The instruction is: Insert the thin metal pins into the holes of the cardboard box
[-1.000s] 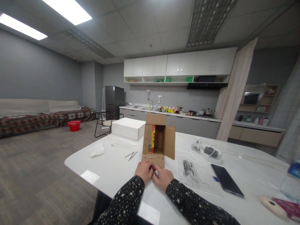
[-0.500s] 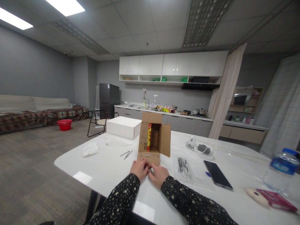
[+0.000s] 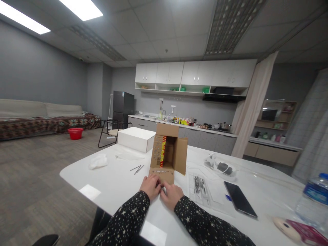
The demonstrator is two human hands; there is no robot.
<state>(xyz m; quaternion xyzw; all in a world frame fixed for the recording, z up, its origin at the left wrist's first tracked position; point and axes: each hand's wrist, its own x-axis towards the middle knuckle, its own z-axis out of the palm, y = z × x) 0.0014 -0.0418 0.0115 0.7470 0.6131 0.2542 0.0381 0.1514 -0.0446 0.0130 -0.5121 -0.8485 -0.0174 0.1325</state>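
An open cardboard box stands on the white table with its mouth towards me. Its front flap lies down on the tabletop and carries a row of small bits. Over the near edge of that flap, my left hand has its fingers curled and pressed together. My right hand is right beside it, fingers bent inward and fingertips meeting the left ones. Whatever lies between the fingertips is too small or hidden to make out. To the left lie several thin dark rods.
A white box and crumpled white plastic are at the left. On the right are a clear case of small dark parts, a white cable coil, a phone, a beige item and a water bottle.
The view has turned slightly left, so the room and the items at right have shifted rightward. Both hands stay together at the flap, with only small finger movement.
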